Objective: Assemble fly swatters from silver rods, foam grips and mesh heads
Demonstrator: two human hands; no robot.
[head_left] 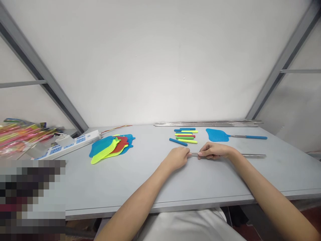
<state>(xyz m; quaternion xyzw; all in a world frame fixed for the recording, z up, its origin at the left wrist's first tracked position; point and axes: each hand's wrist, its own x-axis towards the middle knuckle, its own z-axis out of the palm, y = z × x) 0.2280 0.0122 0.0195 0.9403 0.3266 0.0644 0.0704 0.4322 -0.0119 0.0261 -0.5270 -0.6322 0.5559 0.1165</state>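
A thin metal rod [254,155] lies crosswise in front of me, low over the table. My left hand [178,157] is closed around its left end, fingers curled. My right hand [213,150] pinches the same rod a little further right, thumb and fingertips on it. Just beyond my hands lie several coloured handle grips [185,137] in blue, yellow, green and red. A blue fly swatter [217,135] with a metal shaft and blue handle rests behind my right hand. To the left is a pile of swatter heads [122,144] in blue, yellow and red.
Several long metal rods [208,124] lie along the wall at the back of the table [140,187]. At the left stand a white power strip [72,144] and a heap of bright plastic-wrapped items [22,137]. Grey metal posts [273,67] frame the wall.
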